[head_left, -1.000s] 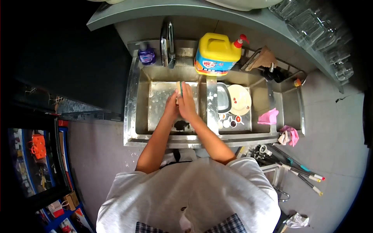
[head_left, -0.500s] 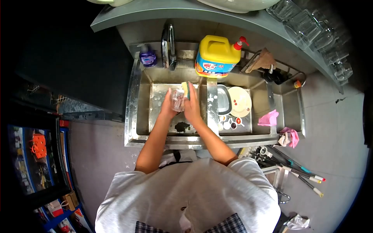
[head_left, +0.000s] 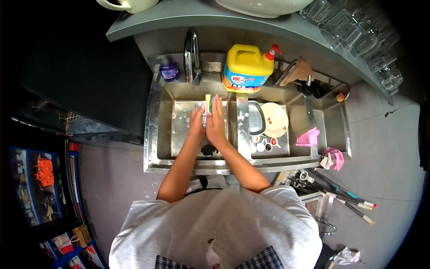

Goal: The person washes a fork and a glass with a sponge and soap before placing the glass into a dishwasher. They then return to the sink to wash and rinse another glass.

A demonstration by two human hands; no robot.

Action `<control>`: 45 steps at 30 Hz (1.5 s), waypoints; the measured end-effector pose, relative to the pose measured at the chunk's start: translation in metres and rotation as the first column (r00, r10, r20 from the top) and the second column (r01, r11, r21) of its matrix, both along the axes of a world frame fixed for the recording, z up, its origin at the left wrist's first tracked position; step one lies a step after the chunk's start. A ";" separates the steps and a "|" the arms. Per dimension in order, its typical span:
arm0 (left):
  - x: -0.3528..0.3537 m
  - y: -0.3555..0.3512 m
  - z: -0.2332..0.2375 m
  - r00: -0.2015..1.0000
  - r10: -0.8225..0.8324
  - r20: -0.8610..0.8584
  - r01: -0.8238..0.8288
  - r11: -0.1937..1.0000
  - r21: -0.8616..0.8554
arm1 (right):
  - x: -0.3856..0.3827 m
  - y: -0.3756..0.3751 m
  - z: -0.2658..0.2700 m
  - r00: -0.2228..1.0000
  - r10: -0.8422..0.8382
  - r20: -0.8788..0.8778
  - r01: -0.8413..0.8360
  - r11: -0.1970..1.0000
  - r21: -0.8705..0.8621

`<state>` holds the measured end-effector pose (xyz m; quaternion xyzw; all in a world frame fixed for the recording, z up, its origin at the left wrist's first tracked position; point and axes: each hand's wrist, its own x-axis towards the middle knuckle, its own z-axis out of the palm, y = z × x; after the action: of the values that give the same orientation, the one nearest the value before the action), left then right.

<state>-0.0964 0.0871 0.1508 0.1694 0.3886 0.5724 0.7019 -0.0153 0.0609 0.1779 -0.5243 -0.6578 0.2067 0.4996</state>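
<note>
Over the left sink basin (head_left: 179, 130) my two hands are close together. My left hand (head_left: 196, 123) is wrapped round a clear glass (head_left: 204, 119), mostly hidden between the palms. My right hand (head_left: 216, 123), fingers straight and pressed together, holds a yellow and green sponge (head_left: 208, 102) against the glass. The sponge's upper end sticks out above the glass. Behind the hands stands the chrome faucet (head_left: 192, 58). A dark drain (head_left: 209, 149) shows in the basin floor below them.
A yellow detergent jug (head_left: 245, 67) with a red pump and a purple bottle (head_left: 169, 71) stand along the back. The middle basin holds a cream plate (head_left: 274, 120), a grey-rimmed dish (head_left: 255, 118) and several small cups. Pink gloves (head_left: 308, 137) hang at right. A metal shelf (head_left: 201, 22) overhangs the sink.
The glass has turned and is now more covered by my hands. My left fingers have moved in toward the right hand, and the sponge has shifted slightly left. The view has shifted a little.
</note>
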 end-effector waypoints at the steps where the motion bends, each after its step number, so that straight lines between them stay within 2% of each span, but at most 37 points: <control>1: 0.002 -0.002 0.002 0.996 0.058 -0.068 -0.060 0.998 -0.024 | -0.002 -0.004 0.000 1.000 0.013 0.014 -0.013 1.000 -0.003; 4: -0.007 0.005 -0.003 0.974 -0.060 0.221 0.051 0.997 0.050 | -0.002 -0.015 -0.001 0.997 0.074 0.037 -0.074 0.997 0.002; 6: -0.009 0.008 0.007 0.974 -0.132 0.186 0.122 0.991 0.064 | 0.000 -0.013 0.004 0.995 0.097 0.024 -0.098 0.995 0.021; 8: -0.013 0.003 0.017 0.965 -0.176 0.196 0.171 0.984 0.042 | 0.003 -0.002 0.008 0.996 0.053 -0.074 -0.054 0.998 -0.013; 10: -0.019 0.009 -0.005 0.943 -0.255 0.214 0.258 0.966 0.014 | 0.011 0.018 -0.007 0.901 -0.012 -0.434 -0.115 0.957 -0.266; 11: -0.022 0.009 -0.007 0.932 -0.292 0.213 0.302 0.953 -0.013 | 0.013 0.021 -0.005 0.874 -0.029 -0.484 -0.122 0.953 -0.279; 13: -0.023 0.011 -0.012 0.924 -0.326 0.200 0.337 0.941 -0.022 | 0.013 0.016 -0.005 0.939 -0.033 -0.343 -0.044 0.976 -0.214; 16: -0.026 0.005 0.001 0.936 -0.352 0.024 0.351 0.936 0.028 | 0.008 -0.003 0.008 0.978 -0.030 -0.206 0.006 0.994 -0.112; 17: -0.024 0.004 0.005 0.955 -0.293 -0.052 0.295 0.955 0.028 | 0.005 -0.006 0.012 0.981 -0.028 -0.194 0.009 0.996 -0.093; 20: -0.023 0.004 0.000 0.980 -0.182 -0.083 0.192 0.972 0.133 | -0.002 -0.012 0.012 0.991 0.023 -0.132 -0.025 1.000 -0.011; 21: -0.023 0.003 0.003 0.990 -0.143 -0.011 0.143 0.982 0.119 | -0.002 -0.013 0.015 0.995 0.039 -0.089 -0.039 0.999 -0.001; 24: -0.022 0.001 0.018 0.975 -0.165 0.147 0.154 0.985 0.082 | 0.000 -0.021 0.023 0.997 0.080 -0.015 -0.079 0.996 0.029; 25: -0.018 -0.001 0.022 0.986 -0.137 0.091 0.130 0.988 0.079 | 0.002 -0.023 0.022 0.996 0.092 -0.010 -0.091 0.995 0.034; 27: -0.024 -0.001 0.005 0.961 -0.240 0.137 0.233 0.970 0.068 | 0.009 -0.026 0.018 0.996 0.090 0.004 -0.090 0.994 0.056; 28: -0.028 -0.001 -0.005 0.944 -0.288 0.160 0.281 0.958 0.066 | 0.014 -0.024 0.015 0.994 0.081 -0.071 -0.081 0.997 0.002; 30: -0.030 -0.011 0.005 0.914 -0.380 0.141 0.385 0.923 -0.011 | 0.022 -0.020 0.012 0.975 0.047 -0.217 -0.073 0.990 -0.117; 31: -0.031 -0.015 0.010 0.898 -0.421 0.129 0.430 0.902 -0.047 | 0.027 -0.015 0.011 0.937 -0.009 -0.350 -0.069 0.975 -0.210; 32: -0.032 -0.017 0.014 0.879 -0.463 0.117 0.473 0.878 -0.081 | 0.033 -0.007 0.005 0.925 -0.036 -0.378 -0.061 0.968 -0.242; 34: -0.034 -0.018 0.009 0.829 -0.558 0.046 0.560 0.826 -0.062 | 0.043 0.003 0.003 0.892 0.015 -0.453 -0.158 0.947 -0.280; 35: -0.038 -0.015 0.002 0.801 -0.599 0.008 0.597 0.798 -0.074 | 0.049 0.011 -0.006 0.908 0.062 -0.414 -0.158 0.967 -0.202; 36: -0.040 -0.014 0.003 0.771 -0.637 -0.028 0.633 0.770 -0.086 | 0.053 0.016 -0.004 0.982 0.047 -0.184 -0.051 0.999 -0.018; 37: -0.043 -0.015 0.005 0.743 -0.670 -0.004 0.668 0.741 -0.072 | 0.057 0.019 -0.002 0.973 0.057 -0.222 -0.077 0.994 -0.082; 40: -0.048 -0.011 0.010 0.625 -0.771 -0.122 0.773 0.633 -0.039 | 0.063 0.013 0.032 0.922 0.066 -0.381 -0.200 0.925 -0.324; 42: -0.049 -0.007 0.016 0.591 -0.781 -0.202 0.788 0.612 -0.059 | 0.065 0.013 0.039 0.891 0.185 -0.414 -0.333 0.887 -0.320; 45: -0.050 -0.006 0.033 0.544 -0.764 -0.347 0.797 0.600 -0.071 | 0.074 0.017 0.044 0.957 0.276 -0.089 -0.287 0.946 -0.153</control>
<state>-0.1463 0.0813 0.1835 0.4544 0.3603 0.1794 0.7947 0.0587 0.0782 0.2215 -0.4573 -0.6895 0.3468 0.4418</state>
